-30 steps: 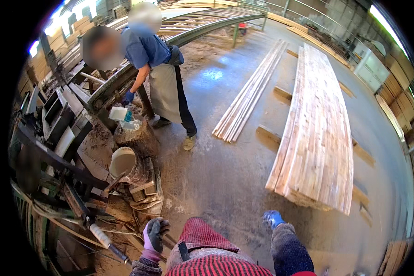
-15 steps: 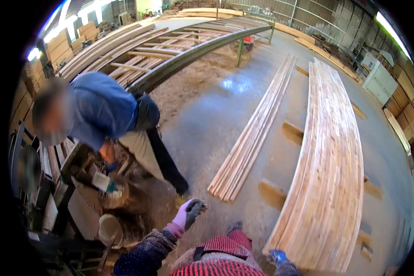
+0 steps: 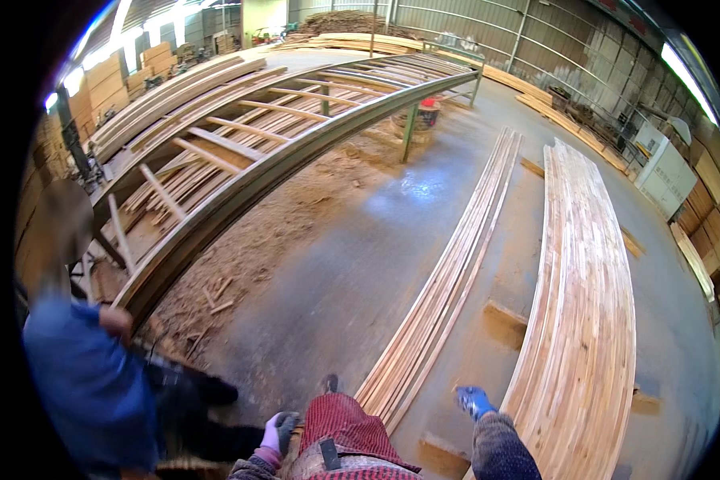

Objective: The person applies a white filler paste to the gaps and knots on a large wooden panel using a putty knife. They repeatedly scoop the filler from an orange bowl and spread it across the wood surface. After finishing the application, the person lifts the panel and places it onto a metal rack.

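Observation:
My left hand (image 3: 278, 430), in a grey and pink glove, hangs low at the bottom edge with fingers loosely curled and nothing in it. My right hand (image 3: 475, 399), in a blue glove, is held out near the end of the wide stack of long pale planks (image 3: 584, 320), with nothing visibly in it. A narrower row of thin wooden strips (image 3: 448, 280) runs along the concrete floor between my hands. My red patterned apron shows at the bottom middle.
A person in a blue jacket (image 3: 88, 384) stands close at my left. A long green metal rack (image 3: 272, 172) loaded with timber runs back on the left, sawdust and offcuts beneath it. Stacks of boards line the right wall.
The view has swung right and up, away from the machine at the left toward the floor and planks. The person in blue now sits at the left edge. Both my hands stay low.

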{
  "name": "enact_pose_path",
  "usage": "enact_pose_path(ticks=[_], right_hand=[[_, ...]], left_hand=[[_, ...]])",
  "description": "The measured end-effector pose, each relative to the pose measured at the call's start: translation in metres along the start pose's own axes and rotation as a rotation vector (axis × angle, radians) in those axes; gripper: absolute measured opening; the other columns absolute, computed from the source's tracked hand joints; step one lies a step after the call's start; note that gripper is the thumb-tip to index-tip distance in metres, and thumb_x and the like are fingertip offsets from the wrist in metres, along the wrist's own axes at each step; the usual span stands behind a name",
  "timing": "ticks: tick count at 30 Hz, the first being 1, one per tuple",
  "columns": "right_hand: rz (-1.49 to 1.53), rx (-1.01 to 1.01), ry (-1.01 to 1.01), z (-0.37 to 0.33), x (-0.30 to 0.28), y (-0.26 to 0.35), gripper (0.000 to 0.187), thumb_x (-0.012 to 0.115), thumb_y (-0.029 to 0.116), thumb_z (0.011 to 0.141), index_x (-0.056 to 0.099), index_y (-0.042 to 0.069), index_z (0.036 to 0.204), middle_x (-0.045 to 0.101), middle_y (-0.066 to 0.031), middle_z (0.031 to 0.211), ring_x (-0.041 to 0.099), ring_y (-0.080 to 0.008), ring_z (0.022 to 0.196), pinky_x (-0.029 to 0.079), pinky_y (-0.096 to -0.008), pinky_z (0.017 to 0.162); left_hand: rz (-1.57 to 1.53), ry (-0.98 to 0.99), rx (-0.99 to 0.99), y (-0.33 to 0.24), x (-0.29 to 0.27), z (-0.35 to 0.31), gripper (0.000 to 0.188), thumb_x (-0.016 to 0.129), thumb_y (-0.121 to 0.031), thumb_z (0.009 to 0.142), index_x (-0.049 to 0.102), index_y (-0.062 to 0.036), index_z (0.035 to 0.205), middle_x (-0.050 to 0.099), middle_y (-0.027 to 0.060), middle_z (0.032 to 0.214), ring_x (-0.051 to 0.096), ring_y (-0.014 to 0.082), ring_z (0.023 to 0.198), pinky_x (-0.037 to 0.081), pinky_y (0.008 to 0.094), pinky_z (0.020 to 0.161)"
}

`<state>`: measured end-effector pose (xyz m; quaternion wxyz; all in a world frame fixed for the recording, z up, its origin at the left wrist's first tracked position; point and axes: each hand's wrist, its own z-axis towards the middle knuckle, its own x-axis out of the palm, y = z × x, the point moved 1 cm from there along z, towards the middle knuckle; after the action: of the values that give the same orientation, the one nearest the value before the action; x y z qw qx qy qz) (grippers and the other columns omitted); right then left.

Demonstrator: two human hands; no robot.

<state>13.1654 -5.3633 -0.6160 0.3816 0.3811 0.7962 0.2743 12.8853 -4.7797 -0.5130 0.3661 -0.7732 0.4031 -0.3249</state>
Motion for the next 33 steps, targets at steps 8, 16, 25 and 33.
enact_pose_path(ticks=[8, 16, 25, 33], right_hand=[[0.567, 0.140, -0.024, 0.264, 0.020, 0.231, 0.023, 0.054, 0.017, 0.095, 0.065, 0.001, 0.105, 0.069, -0.0123, 0.092, 0.064, -0.0223, 0.075, 0.050, -0.0329, 0.064], [0.459, 0.646, 0.059, 0.395, -0.008, 0.273, 0.027, 0.053, 0.024, 0.095, 0.062, 0.000, 0.101, 0.069, -0.0183, 0.099, 0.068, -0.0272, 0.081, 0.053, -0.0384, 0.063], [-0.247, -0.233, 0.175, 0.888, -0.165, 0.489, 0.024, 0.060, 0.028, 0.090, 0.065, 0.006, 0.083, 0.069, -0.0129, 0.084, 0.067, -0.0259, 0.072, 0.053, -0.0389, 0.061], [0.503, -0.153, -0.145, 1.376, -0.381, 0.890, 0.018, 0.064, 0.015, 0.094, 0.066, 0.001, 0.104, 0.068, -0.0046, 0.084, 0.063, -0.0158, 0.074, 0.052, -0.0293, 0.070]], left_hand=[[0.145, -0.031, 0.083, -0.241, 0.079, 0.380, 0.025, 0.060, -0.030, 0.095, 0.061, -0.0052, 0.095, 0.067, 0.0060, 0.087, 0.062, 0.0142, 0.075, 0.048, 0.0273, 0.065], [0.457, 0.308, 0.386, -0.534, 0.294, 0.730, 0.019, 0.054, -0.021, 0.099, 0.062, -0.0037, 0.101, 0.066, 0.0044, 0.091, 0.062, 0.0146, 0.084, 0.050, 0.0305, 0.076], [-0.113, -0.391, -0.185, -0.517, 0.248, 1.095, 0.017, 0.050, -0.024, 0.094, 0.061, -0.0179, 0.083, 0.057, -0.0004, 0.071, 0.053, 0.0204, 0.062, 0.043, 0.0363, 0.057], [-0.074, -0.531, -0.358, -0.633, 0.362, 1.432, 0.016, 0.060, -0.025, 0.089, 0.057, -0.0156, 0.077, 0.057, 0.0026, 0.068, 0.057, 0.0196, 0.061, 0.044, 0.0327, 0.051]])
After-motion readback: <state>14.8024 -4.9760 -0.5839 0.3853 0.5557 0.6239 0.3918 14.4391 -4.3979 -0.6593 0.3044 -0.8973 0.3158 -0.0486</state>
